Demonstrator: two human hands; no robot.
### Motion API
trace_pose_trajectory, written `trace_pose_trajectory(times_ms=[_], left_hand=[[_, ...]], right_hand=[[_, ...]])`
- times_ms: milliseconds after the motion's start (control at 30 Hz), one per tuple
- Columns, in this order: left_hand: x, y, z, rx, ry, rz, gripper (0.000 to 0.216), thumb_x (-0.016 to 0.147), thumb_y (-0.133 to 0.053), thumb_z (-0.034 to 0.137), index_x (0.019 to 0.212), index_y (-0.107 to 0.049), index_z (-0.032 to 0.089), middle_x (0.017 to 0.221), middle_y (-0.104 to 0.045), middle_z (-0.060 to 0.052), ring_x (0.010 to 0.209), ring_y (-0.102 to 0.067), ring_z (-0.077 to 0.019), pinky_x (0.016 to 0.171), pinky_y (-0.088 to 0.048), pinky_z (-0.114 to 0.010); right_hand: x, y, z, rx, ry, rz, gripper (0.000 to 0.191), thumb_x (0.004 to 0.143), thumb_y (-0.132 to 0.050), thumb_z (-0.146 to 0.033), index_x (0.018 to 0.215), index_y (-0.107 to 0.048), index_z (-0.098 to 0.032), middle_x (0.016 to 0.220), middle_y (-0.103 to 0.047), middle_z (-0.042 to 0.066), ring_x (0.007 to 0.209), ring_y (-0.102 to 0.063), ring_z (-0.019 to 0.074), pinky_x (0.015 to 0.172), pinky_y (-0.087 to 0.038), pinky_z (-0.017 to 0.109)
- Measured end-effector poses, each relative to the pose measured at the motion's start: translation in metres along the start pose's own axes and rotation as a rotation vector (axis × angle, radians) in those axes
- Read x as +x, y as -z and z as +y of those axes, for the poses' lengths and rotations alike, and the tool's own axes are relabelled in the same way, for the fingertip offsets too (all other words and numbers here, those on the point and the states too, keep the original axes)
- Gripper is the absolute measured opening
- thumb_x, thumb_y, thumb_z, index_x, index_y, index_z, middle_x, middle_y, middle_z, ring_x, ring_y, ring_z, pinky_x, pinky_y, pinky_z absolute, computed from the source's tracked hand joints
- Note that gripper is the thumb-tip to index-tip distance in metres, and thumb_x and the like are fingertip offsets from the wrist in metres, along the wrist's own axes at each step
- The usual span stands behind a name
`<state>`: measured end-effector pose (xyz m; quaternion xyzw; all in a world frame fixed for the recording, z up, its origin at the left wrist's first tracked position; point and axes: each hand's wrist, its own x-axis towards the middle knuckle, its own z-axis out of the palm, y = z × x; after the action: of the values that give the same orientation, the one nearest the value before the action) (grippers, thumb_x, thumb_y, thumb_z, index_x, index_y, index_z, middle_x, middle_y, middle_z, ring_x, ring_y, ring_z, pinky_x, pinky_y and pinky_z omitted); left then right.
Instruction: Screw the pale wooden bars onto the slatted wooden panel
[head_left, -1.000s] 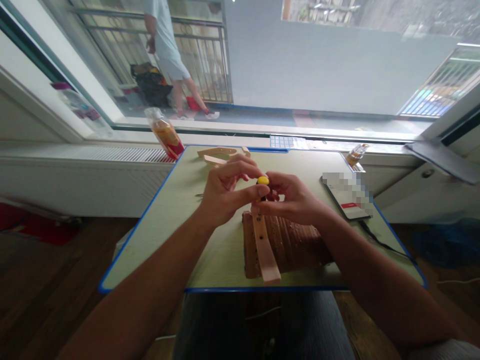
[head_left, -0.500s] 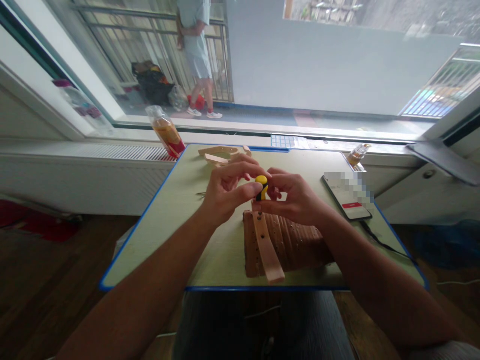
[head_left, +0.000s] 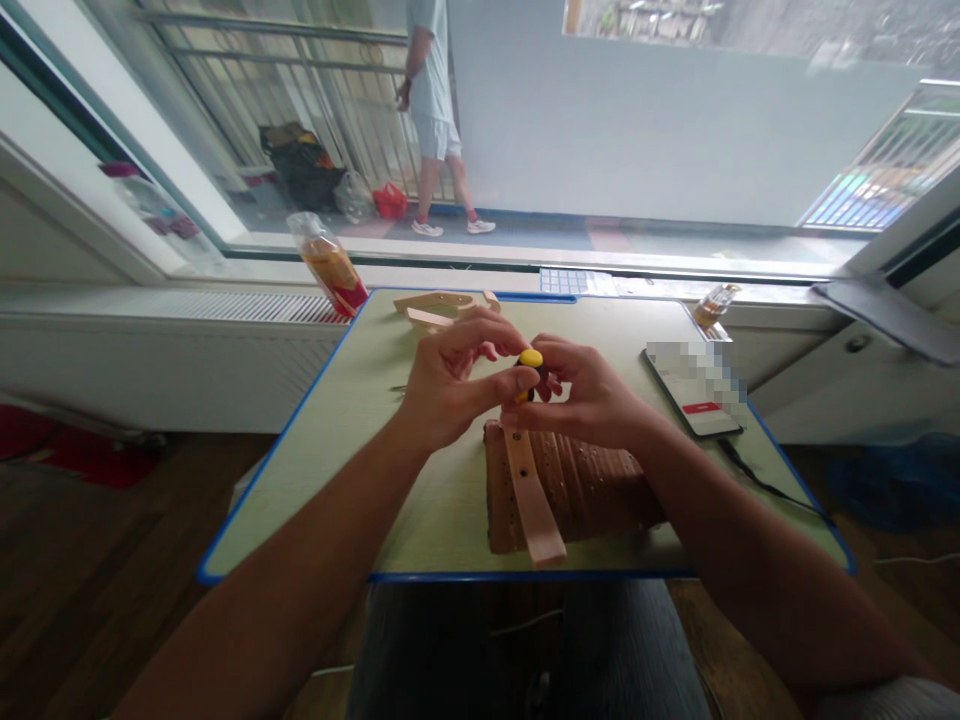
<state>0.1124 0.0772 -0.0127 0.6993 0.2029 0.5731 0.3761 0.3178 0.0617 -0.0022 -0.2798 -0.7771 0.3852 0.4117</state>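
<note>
Over the last half second the yellow-and-black screwdriver point(head_left: 530, 360) has tipped: its domed end now leans to the right, and less of its side shows. Both hands hold their places just beyond the far edge of the brown block point(head_left: 589, 490), so the work seems to stay at one spot, with only the tool's angle changing. Outside the window, a person point(head_left: 430, 90) has walked farther right.

The left hand point(head_left: 452, 388), beyond the block's far left corner, has thumb and forefinger closed narrowly on the screwdriver. The right hand point(head_left: 589, 395), over the block's far side, has its thumb against the far end of the wooden strip point(head_left: 536, 505); its other fingers are curled near the screwdriver, and I cannot tell how firmly they grip. The screwdriver's tip is hidden.

The strip lies along the block's left part; its near end overhangs the block's near edge and stops just short of the rim of the table point(head_left: 337, 480). Bare tabletop gives open room left of the block. Loose wooden pieces point(head_left: 435, 300) lie beyond it to the left, and a phone point(head_left: 690, 395) with a cable point(head_left: 772, 487) bounds the right.
</note>
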Motion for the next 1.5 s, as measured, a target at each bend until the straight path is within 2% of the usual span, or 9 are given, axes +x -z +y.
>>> trace_pose_trajectory(times_ms=[200,467,667,733,800,867,933,1233,1500], left_hand=[[-0.001,0.001,0.002,0.020,0.016,0.006,0.019,0.080,-0.090,0.032,0.098,-0.087,0.030,0.100,-0.071,-0.005,0.098,-0.063,-0.0234,0.092,-0.051,-0.042],[-0.002,-0.002,0.004,-0.025,0.046,0.016,0.018,0.080,-0.085,0.032,0.097,-0.086,0.028,0.101,-0.072,-0.006,0.099,-0.063,-0.0246,0.090,-0.051,-0.042],[0.003,0.006,-0.003,0.024,0.198,0.176,0.007,0.080,-0.075,0.019,0.083,-0.081,0.022,0.082,-0.072,-0.002,0.080,-0.062,-0.0184,0.079,-0.049,-0.036],[0.005,0.013,-0.006,0.081,0.266,0.097,0.010,0.076,-0.077,0.017,0.085,-0.081,0.020,0.079,-0.071,-0.002,0.075,-0.060,-0.0172,0.071,-0.047,-0.033],[0.007,0.020,-0.006,0.144,0.318,-0.074,0.011,0.074,-0.080,0.020,0.085,-0.081,0.018,0.076,-0.069,-0.002,0.070,-0.057,-0.0161,0.064,-0.043,-0.030],[0.008,0.024,-0.005,0.183,0.350,-0.237,0.012,0.076,-0.083,0.025,0.085,-0.082,0.017,0.077,-0.070,-0.003,0.070,-0.057,-0.0160,0.062,-0.041,-0.029],[0.009,0.027,-0.004,0.189,0.371,-0.320,0.014,0.078,-0.084,0.029,0.085,-0.082,0.017,0.080,-0.073,-0.005,0.072,-0.060,-0.0168,0.063,-0.042,-0.028],[0.006,0.024,-0.010,0.169,0.289,-0.328,0.013,0.085,-0.082,0.030,0.085,-0.083,0.017,0.084,-0.075,-0.007,0.080,-0.065,-0.0195,0.076,-0.054,-0.033],[0.005,0.023,-0.009,0.181,0.316,-0.315,0.010,0.083,-0.080,0.025,0.085,-0.081,0.016,0.078,-0.070,-0.005,0.078,-0.064,-0.0187,0.067,-0.050,-0.029]], right_hand=[[0.000,0.007,-0.011,0.084,-0.027,-0.062,0.017,0.089,-0.085,-0.034,0.091,-0.079,-0.018,0.096,-0.065,0.002,0.081,-0.057,0.0137,0.068,-0.044,0.032],[-0.001,0.002,0.000,0.009,-0.012,0.017,0.035,0.078,-0.096,-0.036,0.081,-0.065,-0.020,0.084,-0.057,-0.003,0.073,-0.050,0.0115,0.066,-0.042,0.031],[-0.001,0.000,0.002,-0.002,-0.040,0.013,0.037,0.077,-0.097,-0.038,0.090,-0.068,-0.020,0.084,-0.061,-0.002,0.072,-0.048,0.0120,0.063,-0.041,0.031],[-0.001,0.000,0.002,-0.001,-0.044,0.014,0.038,0.077,-0.098,-0.040,0.090,-0.068,-0.019,0.084,-0.061,-0.003,0.071,-0.048,0.0118,0.062,-0.040,0.030],[-0.001,0.000,0.001,0.001,-0.045,0.016,0.039,0.076,-0.098,-0.041,0.091,-0.069,-0.019,0.083,-0.059,-0.003,0.071,-0.048,0.0119,0.062,-0.040,0.030],[-0.001,-0.001,0.001,0.000,-0.044,0.015,0.040,0.076,-0.098,-0.043,0.092,-0.069,-0.019,0.082,-0.060,-0.003,0.072,-0.048,0.0122,0.063,-0.040,0.030],[-0.001,-0.001,0.001,-0.002,-0.043,0.013,0.040,0.076,-0.098,-0.043,0.092,-0.070,-0.019,0.083,-0.061,-0.002,0.072,-0.049,0.0126,0.063,-0.040,0.030],[-0.001,0.000,0.003,-0.026,-0.040,0.006,0.039,0.077,-0.096,-0.043,0.091,-0.068,-0.020,0.082,-0.060,-0.003,0.072,-0.048,0.0121,0.063,-0.041,0.029],[-0.001,-0.001,0.003,-0.023,-0.040,0.011,0.039,0.077,-0.097,-0.043,0.090,-0.068,-0.020,0.081,-0.058,-0.003,0.071,-0.048,0.0121,0.061,-0.039,0.029]])
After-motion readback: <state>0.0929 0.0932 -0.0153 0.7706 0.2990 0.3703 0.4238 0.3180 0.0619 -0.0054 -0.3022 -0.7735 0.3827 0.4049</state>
